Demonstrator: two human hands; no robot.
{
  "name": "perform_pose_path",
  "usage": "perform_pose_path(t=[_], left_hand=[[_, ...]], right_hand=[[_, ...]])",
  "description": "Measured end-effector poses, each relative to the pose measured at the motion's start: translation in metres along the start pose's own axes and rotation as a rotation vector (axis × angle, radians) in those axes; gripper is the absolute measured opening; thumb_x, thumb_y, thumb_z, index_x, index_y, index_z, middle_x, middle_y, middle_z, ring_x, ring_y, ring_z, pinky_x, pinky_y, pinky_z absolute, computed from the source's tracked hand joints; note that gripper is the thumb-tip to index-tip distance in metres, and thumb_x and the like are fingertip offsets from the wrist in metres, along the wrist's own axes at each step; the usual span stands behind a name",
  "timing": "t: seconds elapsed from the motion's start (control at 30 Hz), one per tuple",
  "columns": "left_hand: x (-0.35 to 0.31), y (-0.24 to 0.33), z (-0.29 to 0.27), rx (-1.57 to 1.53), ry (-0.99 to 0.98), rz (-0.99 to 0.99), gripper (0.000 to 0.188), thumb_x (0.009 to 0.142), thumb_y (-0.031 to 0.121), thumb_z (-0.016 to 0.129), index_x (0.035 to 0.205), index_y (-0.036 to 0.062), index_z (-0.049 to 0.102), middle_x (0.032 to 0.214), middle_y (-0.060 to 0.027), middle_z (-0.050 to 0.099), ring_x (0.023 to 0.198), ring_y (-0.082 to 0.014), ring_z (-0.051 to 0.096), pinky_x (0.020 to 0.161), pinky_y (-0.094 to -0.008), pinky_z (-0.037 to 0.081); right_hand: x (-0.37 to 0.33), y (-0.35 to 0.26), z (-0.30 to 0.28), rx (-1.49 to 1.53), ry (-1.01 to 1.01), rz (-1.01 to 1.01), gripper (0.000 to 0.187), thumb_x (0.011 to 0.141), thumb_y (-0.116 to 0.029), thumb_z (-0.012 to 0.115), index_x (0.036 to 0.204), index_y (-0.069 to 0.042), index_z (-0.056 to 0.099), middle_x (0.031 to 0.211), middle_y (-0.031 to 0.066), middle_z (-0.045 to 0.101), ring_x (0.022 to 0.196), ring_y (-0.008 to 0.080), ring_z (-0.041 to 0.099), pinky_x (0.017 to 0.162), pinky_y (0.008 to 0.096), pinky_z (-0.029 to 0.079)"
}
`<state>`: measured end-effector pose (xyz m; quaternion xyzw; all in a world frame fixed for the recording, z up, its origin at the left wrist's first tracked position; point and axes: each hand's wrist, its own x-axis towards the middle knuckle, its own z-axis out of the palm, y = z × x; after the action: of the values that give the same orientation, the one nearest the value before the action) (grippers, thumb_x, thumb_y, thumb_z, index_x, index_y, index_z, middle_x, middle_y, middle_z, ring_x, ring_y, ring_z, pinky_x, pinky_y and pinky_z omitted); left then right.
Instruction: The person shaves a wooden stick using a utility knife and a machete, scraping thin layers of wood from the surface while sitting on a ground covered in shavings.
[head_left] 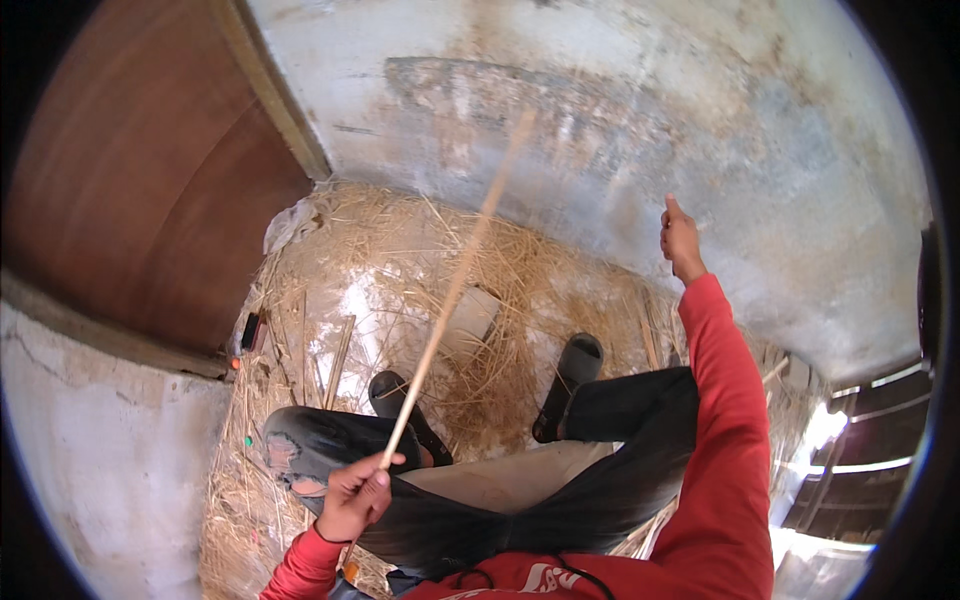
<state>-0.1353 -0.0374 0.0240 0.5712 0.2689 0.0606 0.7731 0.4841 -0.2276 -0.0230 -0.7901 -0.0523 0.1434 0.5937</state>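
In my left hand, low at the left above my thigh, the fingers are closed around a long, thin, pale wooden stick. The stick slants up and away to the right, and its far end blurs against the wall. My right hand is stretched out far to the right, apart from the stick. Its fingers are curled, with one digit pointing up; whether they hold something small cannot be made out. Both my arms wear red sleeves.
Loose straw covers much of the floor around my sandalled feet. A flat grey block lies between them. Ahead stands a stained plaster wall, with a brown door at the left. Small dark and red objects lie near the door frame.
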Motion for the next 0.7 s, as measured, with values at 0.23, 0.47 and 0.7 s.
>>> perform_pose_path(t=[0.23, 0.47, 0.7], left_hand=[[0.081, 0.071, 0.051, -0.232, -0.149, 0.189, 0.036, 0.112, 0.027, 0.041, 0.136, 0.0016, 0.052, 0.067, 0.0028, 0.037, 0.044, -0.0057, 0.03, 0.042, -0.0224, 0.027], [0.155, 0.124, 0.079, -0.057, -0.298, 0.323, 0.039, 0.114, 0.03, 0.036, 0.137, 0.0017, 0.051, 0.067, 0.0023, 0.043, 0.044, -0.006, 0.035, 0.044, -0.0208, 0.03], [0.151, 0.128, 0.091, 0.009, -0.23, 0.335, 0.048, 0.113, 0.027, 0.038, 0.155, 0.003, 0.039, 0.062, 0.0026, 0.041, 0.044, -0.0054, 0.037, 0.044, -0.0199, 0.031]], right_hand=[[-0.148, -0.128, 0.083, 0.045, -0.538, -0.413, 0.037, 0.104, -0.041, 0.06, 0.106, -0.005, 0.07, 0.063, -0.0081, 0.041, 0.054, 0.0036, 0.037, 0.047, 0.0253, 0.029], [-0.199, -0.175, 0.153, 0.124, -0.707, -0.703, 0.03, 0.108, -0.03, 0.056, 0.109, -0.002, 0.068, 0.062, -0.0095, 0.039, 0.052, 0.001, 0.033, 0.049, 0.0222, 0.026], [-0.199, -0.168, 0.146, 0.142, -0.825, -0.494, 0.027, 0.106, -0.029, 0.061, 0.105, -0.002, 0.067, 0.061, -0.0089, 0.039, 0.054, 0.0015, 0.034, 0.049, 0.0235, 0.025]])
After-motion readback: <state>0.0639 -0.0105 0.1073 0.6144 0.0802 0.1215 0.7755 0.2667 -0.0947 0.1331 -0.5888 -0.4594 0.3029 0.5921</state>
